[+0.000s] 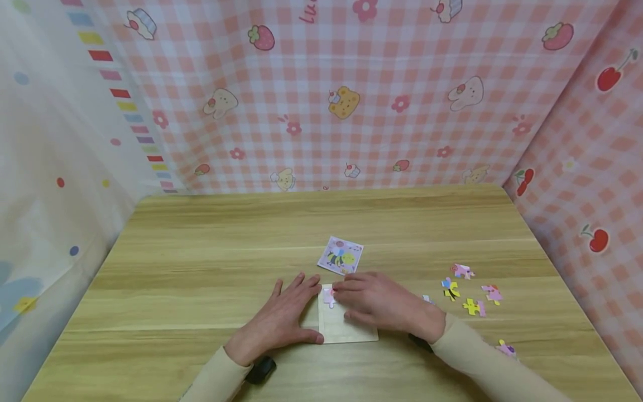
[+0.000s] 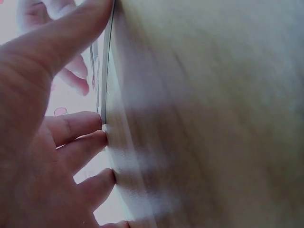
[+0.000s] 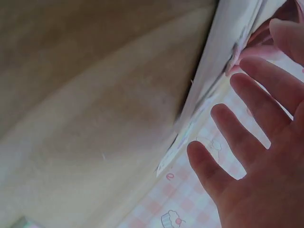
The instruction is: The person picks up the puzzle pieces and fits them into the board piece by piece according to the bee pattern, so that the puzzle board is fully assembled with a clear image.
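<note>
A square pale wooden puzzle board lies near the middle of the table. In its upper left corner sits a pink jigsaw piece. My left hand has its fingers spread beside the board; the thumb touches the lower left corner and the index fingertip the upper left. My right hand is over the board's upper right part, fingertips close to the piece. In the right wrist view its fingers look extended and apart, with nothing gripped. Behind the board lies a picture card showing a bee.
Several loose jigsaw pieces are scattered at the right, among them a yellow and pink one and a purple one. Another piece shows partly behind the right wrist. Checked curtains border the wooden table.
</note>
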A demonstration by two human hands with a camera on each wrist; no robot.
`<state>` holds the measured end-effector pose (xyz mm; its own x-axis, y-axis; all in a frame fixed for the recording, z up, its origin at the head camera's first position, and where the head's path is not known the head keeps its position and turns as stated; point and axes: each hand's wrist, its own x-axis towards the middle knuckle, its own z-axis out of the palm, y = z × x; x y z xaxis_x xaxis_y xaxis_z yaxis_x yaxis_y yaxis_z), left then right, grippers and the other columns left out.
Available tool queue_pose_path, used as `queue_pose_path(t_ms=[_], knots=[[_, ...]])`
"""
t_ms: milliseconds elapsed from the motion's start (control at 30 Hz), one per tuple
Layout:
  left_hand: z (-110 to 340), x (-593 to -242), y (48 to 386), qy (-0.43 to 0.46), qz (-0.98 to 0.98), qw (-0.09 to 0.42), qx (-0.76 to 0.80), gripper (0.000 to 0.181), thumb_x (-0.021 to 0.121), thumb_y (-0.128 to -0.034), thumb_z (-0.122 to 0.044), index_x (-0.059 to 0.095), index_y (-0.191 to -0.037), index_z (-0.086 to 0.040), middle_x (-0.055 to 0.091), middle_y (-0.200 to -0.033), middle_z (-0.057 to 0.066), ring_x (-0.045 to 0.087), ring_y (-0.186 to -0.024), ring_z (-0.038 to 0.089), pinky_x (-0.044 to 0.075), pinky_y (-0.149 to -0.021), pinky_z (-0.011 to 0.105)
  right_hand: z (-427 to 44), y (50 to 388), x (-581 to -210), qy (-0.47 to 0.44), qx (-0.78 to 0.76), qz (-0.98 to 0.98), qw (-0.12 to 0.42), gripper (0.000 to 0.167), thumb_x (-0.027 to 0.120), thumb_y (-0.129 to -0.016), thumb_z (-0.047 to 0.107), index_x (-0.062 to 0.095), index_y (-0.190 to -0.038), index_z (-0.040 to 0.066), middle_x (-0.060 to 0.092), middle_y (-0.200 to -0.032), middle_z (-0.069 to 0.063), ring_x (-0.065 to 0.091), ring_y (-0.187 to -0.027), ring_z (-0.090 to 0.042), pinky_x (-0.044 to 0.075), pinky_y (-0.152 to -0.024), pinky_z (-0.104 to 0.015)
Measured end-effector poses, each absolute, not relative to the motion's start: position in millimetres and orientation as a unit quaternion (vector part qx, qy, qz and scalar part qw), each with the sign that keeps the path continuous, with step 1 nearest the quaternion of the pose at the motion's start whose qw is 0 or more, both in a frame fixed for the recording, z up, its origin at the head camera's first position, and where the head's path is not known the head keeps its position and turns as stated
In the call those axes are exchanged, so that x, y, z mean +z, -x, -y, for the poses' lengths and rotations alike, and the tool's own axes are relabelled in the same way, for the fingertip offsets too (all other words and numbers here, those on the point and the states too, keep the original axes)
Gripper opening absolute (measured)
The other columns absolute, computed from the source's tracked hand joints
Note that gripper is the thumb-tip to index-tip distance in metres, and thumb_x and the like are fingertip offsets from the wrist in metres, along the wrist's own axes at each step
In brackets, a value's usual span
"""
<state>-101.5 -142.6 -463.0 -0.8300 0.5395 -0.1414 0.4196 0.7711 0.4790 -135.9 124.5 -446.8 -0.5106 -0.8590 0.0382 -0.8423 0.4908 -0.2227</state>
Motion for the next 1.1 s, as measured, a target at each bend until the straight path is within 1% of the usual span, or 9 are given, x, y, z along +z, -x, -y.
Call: queue_pose_path(t_ms=[167,300,533,667,800,900,1100], knots=[[142.1,-463.1,101.9,-0.258,-0.931,0.136,0.219,0.099,0.084,-0.0804,-0.055,0.043,-0.156,-0.005,0.030,-0.168,0.008,0.020,-0.156,0.036,0.011,-0.122,0.069,-123.5,132.1,-448.9,0.476,-0.089,-0.871,0.081,0.050,0.060,-0.104,0.042,0.062,-0.146,0.014,0.051,-0.156,0.001,0.044,-0.145,-0.029,0.035,-0.118,-0.056],[142.4,-462.9,101.5,-0.259,-0.931,0.135,0.220,0.099,0.084,-0.0803,-0.054,0.043,-0.156,-0.004,0.031,-0.168,0.009,0.021,-0.155,0.037,0.011,-0.121,0.070,-123.0,130.9,-448.1,0.475,-0.083,-0.872,0.084,0.051,0.061,-0.103,0.043,0.062,-0.146,0.014,0.051,-0.156,0.002,0.043,-0.146,-0.029,0.035,-0.118,-0.058],[142.5,-463.1,101.3,-0.255,-0.931,0.140,0.221,0.099,0.084,-0.0804,-0.055,0.043,-0.156,-0.006,0.029,-0.168,0.007,0.019,-0.156,0.036,0.010,-0.122,0.069,-121.2,131.3,-447.0,0.470,-0.080,-0.874,0.094,0.052,0.059,-0.104,0.044,0.060,-0.147,0.015,0.048,-0.158,0.003,0.040,-0.148,-0.029,0.033,-0.118,-0.060],[141.5,-463.0,101.9,-0.255,-0.931,0.140,0.220,0.099,0.084,-0.0806,-0.055,0.043,-0.157,-0.006,0.029,-0.169,0.006,0.019,-0.156,0.035,0.010,-0.122,0.069,-120.9,131.2,-445.7,0.468,-0.082,-0.875,0.094,0.052,0.060,-0.103,0.044,0.060,-0.147,0.015,0.049,-0.158,0.002,0.040,-0.148,-0.030,0.034,-0.117,-0.061],[140.6,-462.4,102.1,-0.257,-0.932,0.139,0.213,0.100,0.083,-0.0804,-0.056,0.042,-0.157,-0.006,0.029,-0.169,0.007,0.019,-0.156,0.036,0.010,-0.122,0.069,-121.6,130.9,-444.4,0.467,-0.084,-0.875,0.096,0.052,0.061,-0.103,0.043,0.061,-0.147,0.015,0.049,-0.157,0.002,0.042,-0.147,-0.031,0.036,-0.116,-0.061],[140.7,-461.8,101.9,-0.266,-0.933,0.131,0.203,0.099,0.082,-0.0808,-0.057,0.043,-0.156,-0.007,0.031,-0.168,0.007,0.021,-0.155,0.038,0.012,-0.121,0.071,-122.1,131.2,-444.5,0.467,-0.084,-0.875,0.097,0.052,0.062,-0.103,0.043,0.060,-0.147,0.015,0.049,-0.158,0.002,0.043,-0.146,-0.031,0.037,-0.115,-0.060],[143.9,-461.6,101.7,-0.314,-0.931,0.099,0.156,0.087,0.077,-0.0848,-0.060,0.049,-0.154,-0.016,0.037,-0.165,0.006,0.027,-0.153,0.038,0.021,-0.116,0.075,-121.6,131.5,-446.5,0.475,-0.085,-0.871,0.088,0.054,0.065,-0.101,0.040,0.059,-0.148,0.015,0.049,-0.157,0.001,0.044,-0.145,-0.032,0.040,-0.113,-0.059]])
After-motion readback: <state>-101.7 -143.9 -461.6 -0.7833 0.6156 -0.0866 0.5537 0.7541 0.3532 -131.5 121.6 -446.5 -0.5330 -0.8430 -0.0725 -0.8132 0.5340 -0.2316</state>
